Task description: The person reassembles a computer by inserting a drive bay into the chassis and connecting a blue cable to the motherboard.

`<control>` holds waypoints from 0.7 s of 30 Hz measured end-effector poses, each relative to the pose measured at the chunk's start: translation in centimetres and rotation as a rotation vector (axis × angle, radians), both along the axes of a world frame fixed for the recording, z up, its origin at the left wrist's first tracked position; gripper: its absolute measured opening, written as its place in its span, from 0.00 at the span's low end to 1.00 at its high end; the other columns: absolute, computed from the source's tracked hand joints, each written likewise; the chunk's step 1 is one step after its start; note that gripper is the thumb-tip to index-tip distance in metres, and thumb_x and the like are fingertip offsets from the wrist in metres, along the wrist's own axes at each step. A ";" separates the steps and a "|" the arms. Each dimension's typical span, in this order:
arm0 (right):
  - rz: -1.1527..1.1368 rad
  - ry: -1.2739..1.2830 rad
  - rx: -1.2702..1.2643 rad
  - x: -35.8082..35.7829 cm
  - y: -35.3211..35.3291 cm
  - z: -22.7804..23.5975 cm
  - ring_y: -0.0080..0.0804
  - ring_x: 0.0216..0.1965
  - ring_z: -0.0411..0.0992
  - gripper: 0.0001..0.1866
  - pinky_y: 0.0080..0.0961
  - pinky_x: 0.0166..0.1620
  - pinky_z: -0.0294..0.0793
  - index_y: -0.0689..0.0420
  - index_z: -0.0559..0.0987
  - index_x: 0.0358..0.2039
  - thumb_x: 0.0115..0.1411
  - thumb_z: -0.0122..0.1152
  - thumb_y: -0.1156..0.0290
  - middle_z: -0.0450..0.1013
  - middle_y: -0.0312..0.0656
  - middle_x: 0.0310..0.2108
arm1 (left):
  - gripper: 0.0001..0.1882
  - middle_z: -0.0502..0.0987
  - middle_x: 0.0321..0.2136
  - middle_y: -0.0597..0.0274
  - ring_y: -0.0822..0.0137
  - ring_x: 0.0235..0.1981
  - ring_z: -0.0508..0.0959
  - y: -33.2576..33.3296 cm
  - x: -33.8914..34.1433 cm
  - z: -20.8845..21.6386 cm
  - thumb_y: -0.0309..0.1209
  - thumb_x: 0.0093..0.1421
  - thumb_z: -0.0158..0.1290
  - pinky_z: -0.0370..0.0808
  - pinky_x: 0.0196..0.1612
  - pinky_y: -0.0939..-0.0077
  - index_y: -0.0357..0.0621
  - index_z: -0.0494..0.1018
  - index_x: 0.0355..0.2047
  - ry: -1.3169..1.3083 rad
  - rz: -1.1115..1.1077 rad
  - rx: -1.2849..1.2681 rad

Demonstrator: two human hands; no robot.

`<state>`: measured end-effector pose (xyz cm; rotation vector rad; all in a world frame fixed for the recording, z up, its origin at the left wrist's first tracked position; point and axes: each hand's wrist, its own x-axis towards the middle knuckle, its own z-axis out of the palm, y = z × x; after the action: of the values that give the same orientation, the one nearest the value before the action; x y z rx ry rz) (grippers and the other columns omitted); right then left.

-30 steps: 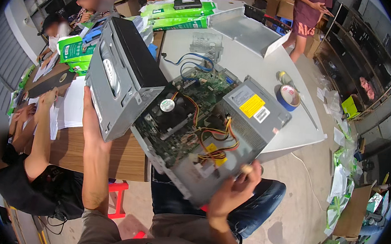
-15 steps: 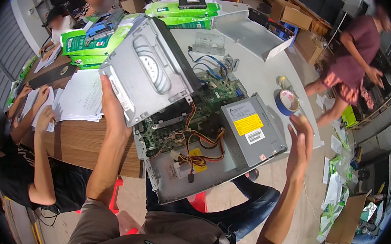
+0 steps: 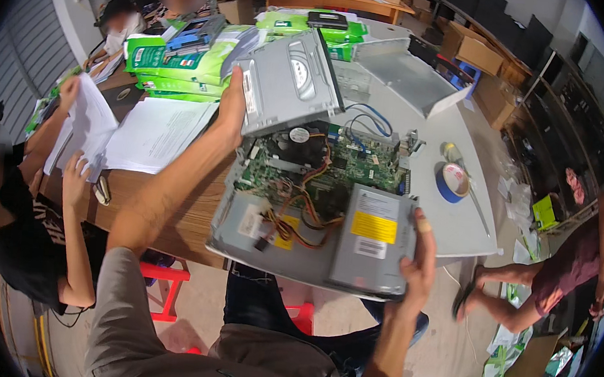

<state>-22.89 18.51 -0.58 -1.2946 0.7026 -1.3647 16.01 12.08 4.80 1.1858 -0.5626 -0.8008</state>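
My left hand (image 3: 232,111) grips a silver optical drive (image 3: 276,78) with a dark front by its left edge, holding it raised above the back left of an opened computer case (image 3: 308,279). Inside the case are a green motherboard (image 3: 373,155), bundled coloured cables (image 3: 291,227) and a grey power supply (image 3: 371,263) with a yellow label. My right hand (image 3: 419,263) is closed round the right side of the case, beside the power supply, fingers partly hidden. The case rests at the table's near edge.
Blue tape (image 3: 453,183) lies to the right on the table (image 3: 460,231). Behind are a metal cover (image 3: 412,80) and stacked green packages (image 3: 176,63). At left, a person handles papers (image 3: 152,132). Another person (image 3: 566,283) stands at the right.
My right hand has moved from the air onto the case's right side. The case now sits squarer to me. My left hand has carried the drive farther away. The person at right has come nearer.
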 end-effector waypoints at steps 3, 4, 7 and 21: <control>-0.071 0.089 -0.174 2.4 3.4 -1.0 0.46 0.71 0.50 0.39 0.39 0.71 0.40 0.64 0.65 0.63 0.44 0.47 0.77 0.57 0.54 0.67 | 0.36 0.77 0.49 0.53 0.60 0.46 0.80 -4.0 2.1 0.8 0.59 0.70 0.33 0.77 0.50 0.65 0.39 0.67 0.59 -0.025 -0.034 0.050; -0.101 0.214 -0.156 3.6 4.9 -0.3 0.49 0.72 0.46 0.37 0.42 0.71 0.38 0.62 0.65 0.63 0.48 0.45 0.79 0.55 0.54 0.68 | 0.36 0.77 0.49 0.53 0.60 0.46 0.80 -4.9 2.8 0.6 0.59 0.70 0.33 0.76 0.51 0.64 0.40 0.67 0.59 -0.024 -0.065 0.067; -0.155 0.310 -0.252 5.6 8.2 -0.4 0.61 0.71 0.39 0.32 0.50 0.70 0.37 0.60 0.61 0.64 0.57 0.52 0.78 0.47 0.57 0.69 | 0.35 0.77 0.49 0.53 0.60 0.48 0.79 -5.4 -2.2 4.4 0.59 0.69 0.35 0.75 0.53 0.63 0.43 0.67 0.60 -0.032 -0.235 0.138; -0.251 -0.289 -0.069 -1.9 4.8 -6.7 0.47 0.60 0.65 0.30 0.42 0.58 0.66 0.61 0.56 0.65 0.63 0.51 0.82 0.56 0.51 0.62 | 0.39 0.77 0.48 0.53 0.70 0.45 0.78 -3.5 -13.5 6.1 0.61 0.64 0.44 0.76 0.44 0.76 0.36 0.69 0.57 -0.632 -0.631 0.581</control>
<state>-24.84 23.35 -7.26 -1.0566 0.6370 -1.7517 2.50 8.62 10.93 1.8544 -1.3279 -1.1689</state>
